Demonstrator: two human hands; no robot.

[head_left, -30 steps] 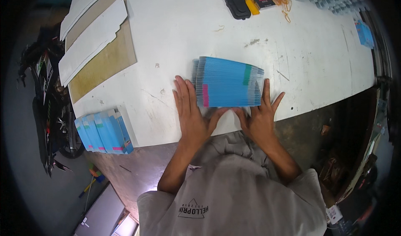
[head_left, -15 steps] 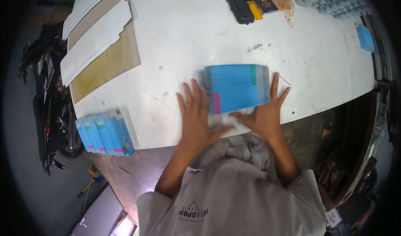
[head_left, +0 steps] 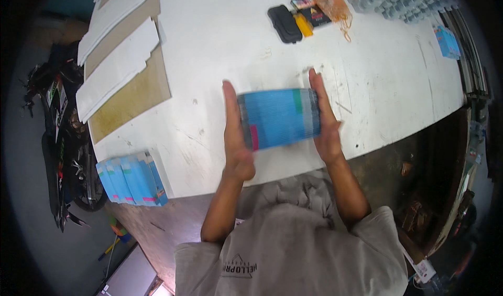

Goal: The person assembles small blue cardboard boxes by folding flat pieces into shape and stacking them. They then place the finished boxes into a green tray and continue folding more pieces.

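Observation:
A stack of flat blue cartons [head_left: 280,119], their many edges lined up, is on the white table in front of me. It bears a pink mark at its near left and a green one at its far right. Along the stack's left end runs my left hand [head_left: 236,131], palm inward, fingers straight and pointing away from me. At the right end my right hand [head_left: 326,123] lies flat in the same way, its thumb turned outward. The stack is between my two palms. Whether its underside touches the table cannot be made out.
Blue cartons [head_left: 131,178] stand grouped at the table's near left corner. White and brown sheets [head_left: 120,73] lie along the left edge. Far off are a black case [head_left: 285,23], a yellow lighter [head_left: 304,24], an orange bag [head_left: 329,1] and grey stacked pieces [head_left: 403,0]. A motorcycle [head_left: 63,138] stands at left.
My hands have turned from spread fingers around the stack to flat palms at its two ends. The view has shifted a little.

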